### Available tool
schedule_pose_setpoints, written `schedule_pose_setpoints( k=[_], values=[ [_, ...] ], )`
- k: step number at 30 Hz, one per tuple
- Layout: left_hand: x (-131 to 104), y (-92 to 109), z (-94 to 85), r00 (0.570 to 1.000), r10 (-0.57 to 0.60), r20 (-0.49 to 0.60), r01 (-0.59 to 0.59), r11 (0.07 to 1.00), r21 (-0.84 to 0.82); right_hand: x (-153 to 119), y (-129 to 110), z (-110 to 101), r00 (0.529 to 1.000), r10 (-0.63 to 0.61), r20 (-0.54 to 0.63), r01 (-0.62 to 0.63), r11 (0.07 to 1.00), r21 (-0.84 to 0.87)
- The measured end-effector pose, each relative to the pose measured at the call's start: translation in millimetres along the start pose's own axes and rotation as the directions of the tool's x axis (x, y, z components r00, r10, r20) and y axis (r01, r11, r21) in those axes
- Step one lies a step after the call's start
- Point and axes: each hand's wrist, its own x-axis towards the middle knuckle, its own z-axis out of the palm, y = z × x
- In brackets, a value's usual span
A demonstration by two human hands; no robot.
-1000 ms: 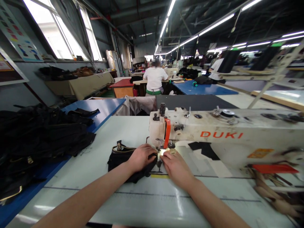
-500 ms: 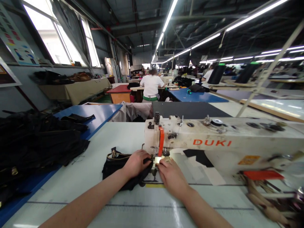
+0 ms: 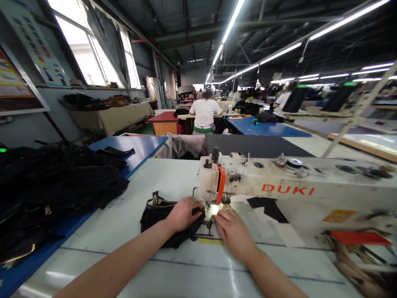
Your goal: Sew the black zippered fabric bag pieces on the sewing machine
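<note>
A black cloth pouch (image 3: 155,219) with a gold zipper lies on the pale table left of the sewing machine (image 3: 235,174). My left hand (image 3: 185,213) grips the pouch's right end, fingers bent and pressed onto the cloth beside the needle area. My right hand (image 3: 232,227) is just right of the lit presser foot (image 3: 214,209), its fingertips drawn together near the needle plate. Whatever those fingertips pinch, if anything, is too small to tell. A ring-like band shows on that hand.
A heap of black zippered pieces (image 3: 62,182) covers the blue table (image 3: 145,145) at left. Paper and black scraps (image 3: 268,209) lie under the machine arm. Black thread cones (image 3: 296,99) stand at right. A person in a white shirt (image 3: 204,112) sits ahead, facing away.
The camera has turned slightly left, so everything appears shifted to the right. Both hands keep nearly the same place at the needle, and the pouch has barely moved.
</note>
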Motion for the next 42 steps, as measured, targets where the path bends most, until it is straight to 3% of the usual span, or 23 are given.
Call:
schedule_pose_setpoints(
  k=[5, 8, 12, 18, 23, 25, 29, 32, 35, 39, 42],
  values=[
    [-46.2, 16.6, -20.3, 1.0, 0.019, 0.021, -0.018, 0.998, -0.062, -3.4, -12.9, 1.6, 1.0, -0.013, -0.026, 0.017, 0.987, 0.158],
    [-64.9, 30.3, -29.2, 0.999, 0.031, -0.036, -0.035, 0.99, -0.139, -0.9, -35.5, 4.8, 0.997, 0.069, -0.041, -0.051, 0.936, 0.347],
    [-71.3, 46.0, -37.7, 0.99, -0.003, -0.143, -0.031, 0.972, -0.233, 8.9, -63.1, 6.2, 0.971, 0.222, 0.085, -0.222, 0.722, 0.655],
    [-70.6, 59.2, -53.5, 0.968, -0.125, -0.218, 0.078, 0.974, -0.213, 6.1, -72.8, 2.3, 0.881, 0.345, 0.324, -0.438, 0.334, 0.835],
    [-102.9, 64.8, -63.2, 0.85, -0.382, -0.363, 0.305, 0.918, -0.253, -19.2, -76.9, 0.3, 0.778, 0.484, 0.401, -0.516, 0.127, 0.847],
    [-120.1, 72.3, -62.1, 0.816, -0.484, -0.315, 0.402, 0.868, -0.291, -26.6, -80.7, 0.3, 0.743, 0.499, 0.447, -0.536, 0.042, 0.843],
    [-134.3, 92.6, -50.5, 0.844, -0.52, -0.129, 0.499, 0.851, -0.164, -29.6, -90.1, 1.2, 0.727, 0.49, 0.481, -0.511, -0.081, 0.856],
    [-126.1, 99.3, -42.7, 0.856, -0.512, -0.075, 0.509, 0.859, -0.048, -25.3, -95.4, 0.7, 0.752, 0.459, 0.473, -0.49, -0.09, 0.867],
    [-116.3, 98.5, -47.6, 0.88, -0.468, -0.079, 0.461, 0.882, -0.093, -23.9, -97.5, -3.0, 0.785, 0.419, 0.456, -0.497, -0.013, 0.868],
    [-112.9, 99.9, -78.5, 0.883, -0.466, 0.052, 0.448, 0.808, -0.383, -30.0, -100.2, -23.8, 0.849, 0.363, 0.384, -0.479, 0.224, 0.849],
    [-112.9, 112.6, -113.4, 0.887, -0.419, 0.195, 0.454, 0.714, -0.532, -31.2, -105.7, -63.7, 0.913, 0.187, 0.363, -0.409, 0.431, 0.804]
  ],
)
